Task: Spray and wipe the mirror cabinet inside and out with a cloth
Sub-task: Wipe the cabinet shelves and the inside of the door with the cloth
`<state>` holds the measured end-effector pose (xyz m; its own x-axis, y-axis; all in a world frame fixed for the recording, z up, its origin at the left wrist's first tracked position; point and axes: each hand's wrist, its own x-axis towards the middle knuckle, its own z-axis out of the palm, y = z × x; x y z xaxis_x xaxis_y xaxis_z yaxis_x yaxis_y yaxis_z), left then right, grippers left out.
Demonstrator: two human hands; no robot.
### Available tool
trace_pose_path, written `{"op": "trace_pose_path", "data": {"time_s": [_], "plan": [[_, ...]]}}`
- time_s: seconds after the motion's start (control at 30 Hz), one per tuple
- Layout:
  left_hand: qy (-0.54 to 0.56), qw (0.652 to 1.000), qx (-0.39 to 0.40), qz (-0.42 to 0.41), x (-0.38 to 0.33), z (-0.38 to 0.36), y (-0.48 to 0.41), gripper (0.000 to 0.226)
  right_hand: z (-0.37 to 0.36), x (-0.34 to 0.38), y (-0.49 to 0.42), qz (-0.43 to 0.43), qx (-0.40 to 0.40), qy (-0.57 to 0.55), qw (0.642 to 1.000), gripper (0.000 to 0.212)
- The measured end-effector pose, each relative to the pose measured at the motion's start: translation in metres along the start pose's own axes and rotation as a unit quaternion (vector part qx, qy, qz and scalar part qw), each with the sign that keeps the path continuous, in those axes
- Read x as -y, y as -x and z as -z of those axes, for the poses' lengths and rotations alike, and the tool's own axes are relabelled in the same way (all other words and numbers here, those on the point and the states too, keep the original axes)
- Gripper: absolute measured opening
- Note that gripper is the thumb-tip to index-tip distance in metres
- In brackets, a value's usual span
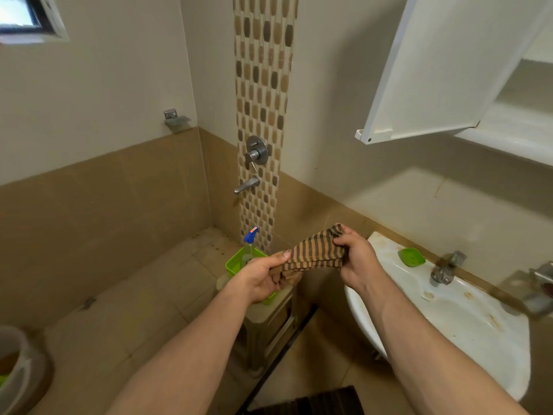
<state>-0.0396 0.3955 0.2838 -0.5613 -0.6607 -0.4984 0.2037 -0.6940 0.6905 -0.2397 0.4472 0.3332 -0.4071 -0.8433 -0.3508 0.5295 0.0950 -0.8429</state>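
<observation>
A brown cloth with dark stripes (314,254) is stretched between both hands at chest height. My left hand (260,278) grips its lower left end and my right hand (357,259) pinches its upper right end. The white mirror cabinet (514,124) hangs at the upper right, its door (443,64) swung open toward me, showing the door's white inner face. A spray bottle with a blue nozzle (250,244) stands upright in a green tub (236,262), just behind my left hand.
A stained white basin (466,322) with a metal tap (447,268) and a green soap dish (411,257) sits at the right, below the cabinet. A shower mixer and spout (254,163) are on the mosaic strip. The tub rests on a beige stand (269,324). A bucket (15,363) is at the lower left.
</observation>
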Motion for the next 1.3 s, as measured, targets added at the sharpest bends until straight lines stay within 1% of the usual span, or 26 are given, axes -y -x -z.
{"op": "trace_pose_path", "data": {"time_s": [0.03,0.07,0.13,0.2,0.27,0.3,0.4,0.43,0.5,0.57,0.67,0.77,0.83,0.9,1.0,1.07,1.13,1.2,1.3], "plan": [[-0.028,1.000,0.010,0.002,-0.001,0.001,-0.002,0.019,0.000,0.004,-0.004,0.008,-0.011,0.031,0.999,0.033],[-0.050,0.999,0.006,-0.008,-0.002,0.000,-0.004,0.022,0.001,0.006,-0.008,0.021,-0.025,0.089,0.996,0.031],[-0.056,0.996,-0.052,-0.052,-0.003,-0.006,-0.009,0.033,0.006,0.009,-0.014,0.052,-0.043,0.209,0.976,0.028],[-0.055,0.990,-0.098,-0.085,-0.004,-0.013,-0.015,0.039,0.014,0.010,-0.018,0.076,-0.046,0.249,0.964,0.028],[-0.074,0.988,-0.101,-0.086,-0.005,-0.022,-0.019,0.038,0.024,0.010,-0.020,0.078,-0.046,0.257,0.962,0.028],[-0.082,0.990,-0.089,-0.077,-0.007,-0.024,-0.020,0.036,0.028,0.010,-0.020,0.076,-0.042,0.258,0.962,0.028],[-0.067,0.996,-0.031,-0.048,-0.011,-0.031,-0.023,0.031,0.040,0.012,-0.023,0.071,-0.044,0.185,0.979,0.027],[-0.067,0.996,-0.033,-0.055,-0.011,-0.034,-0.024,0.032,0.043,0.013,-0.023,0.065,-0.045,0.173,0.982,0.026],[-0.137,0.981,-0.090,-0.101,-0.009,-0.040,-0.029,0.030,0.049,0.015,-0.024,0.059,-0.050,0.165,0.983,0.024],[-0.175,0.965,-0.140,-0.137,-0.005,-0.045,-0.034,0.021,0.053,0.015,-0.025,0.051,-0.040,0.170,0.983,0.022],[-0.164,0.962,-0.181,-0.125,-0.003,-0.046,-0.036,0.013,0.057,0.009,-0.025,0.018,-0.020,0.171,0.985,0.016],[-0.182,0.957,-0.203,-0.101,-0.007,-0.038,-0.034,0.016,0.054,0.000,-0.027,0.001,0.004,0.207,0.978,0.013],[-0.204,0.957,-0.192,-0.079,-0.011,-0.031,-0.032,0.018,0.048,-0.007,-0.030,0.003,-0.008,0.217,0.976,0.011],[-0.230,0.960,-0.152,-0.047,-0.016,-0.023,-0.034,0.019,0.039,-0.011,-0.035,-0.002,-0.026,0.205,0.978,0.012],[-0.291,0.949,-0.117,-0.028,-0.021,-0.013,-0.041,0.017,0.026,-0.013,-0.044,-0.008,-0.037,0.194,0.980,0.014],[-0.274,0.954,-0.121,-0.022,-0.027,-0.006,-0.051,0.015,0.018,-0.017,-0.051,-0.007,-0.050,0.208,0.977,0.017],[-0.219,0.968,-0.122,-0.028,-0.033,-0.004,-0.058,0.010,0.014,-0.021,-0.055,0.008,-0.064,0.216,0.974,0.017],[-0.182,0.976,-0.111,-0.039,-0.044,-0.007,-0.067,0.013,0.012,-0.021,-0.062,0.018,-0.088,0.206,0.974,0.016],[-0.160,0.985,-0.055,-0.045,-0.061,-0.018,-0.076,0.023,0.013,-0.015,-0.070,0.017,-0.122,0.190,0.974,0.015]]}}
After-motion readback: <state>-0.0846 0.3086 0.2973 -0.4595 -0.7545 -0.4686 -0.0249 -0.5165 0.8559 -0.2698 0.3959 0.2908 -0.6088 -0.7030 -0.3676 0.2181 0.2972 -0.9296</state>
